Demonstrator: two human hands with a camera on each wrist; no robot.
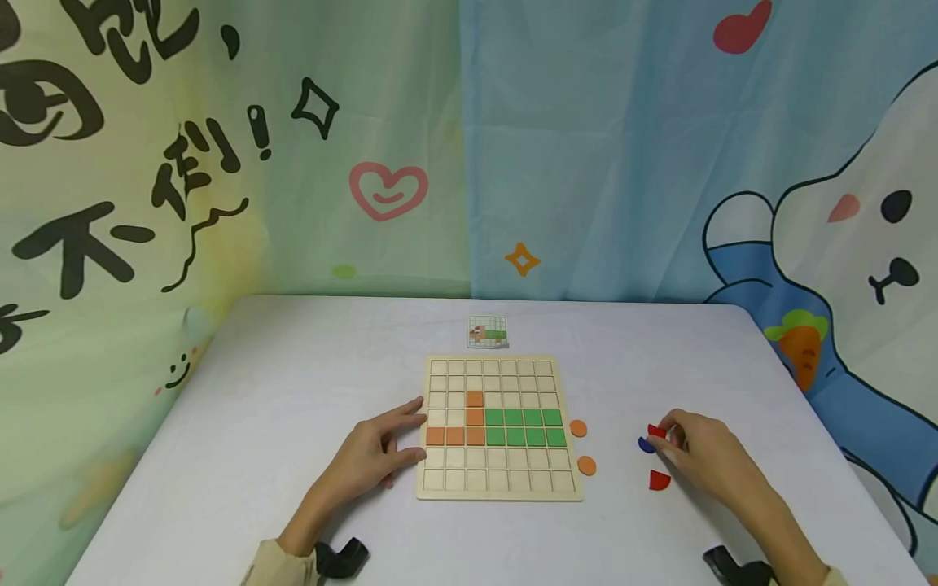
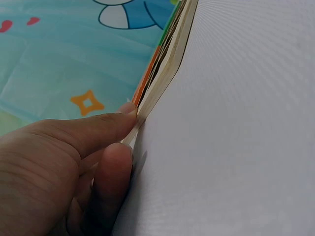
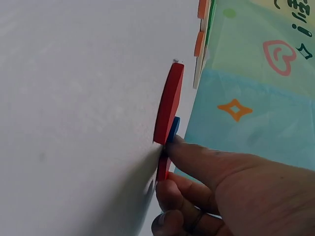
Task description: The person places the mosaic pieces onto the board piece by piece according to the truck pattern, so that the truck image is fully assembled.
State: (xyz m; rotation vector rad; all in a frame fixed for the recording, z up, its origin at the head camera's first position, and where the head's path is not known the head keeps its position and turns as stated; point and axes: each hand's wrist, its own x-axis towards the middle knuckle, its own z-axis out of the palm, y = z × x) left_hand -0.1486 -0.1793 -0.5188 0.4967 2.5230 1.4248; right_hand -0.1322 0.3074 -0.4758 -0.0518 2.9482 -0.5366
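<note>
A wooden grid board [image 1: 501, 496] lies on the table, bearing orange square tiles [image 1: 475, 417] and two rows of green square tiles [image 1: 523, 427]. My left hand [image 1: 370, 452] touches the board's left edge, thumb and index finger spread apart along it. The left wrist view shows the thumb at the board's edge [image 2: 160, 83]. To the right, my right hand [image 1: 707, 456] pinches a small red piece [image 3: 163, 168] between thumb and fingers. Beside it is a blue piece [image 1: 646, 445], partly hidden by the thumb. Another red piece [image 1: 659, 480], with a curved edge, lies nearer me.
Two orange discs [image 1: 578, 428] lie just right of the board. Behind the board is a small picture card [image 1: 487, 332] with a gridded orange and green design. A printed curtain [image 1: 586, 163] hangs behind the white table [image 1: 330, 342].
</note>
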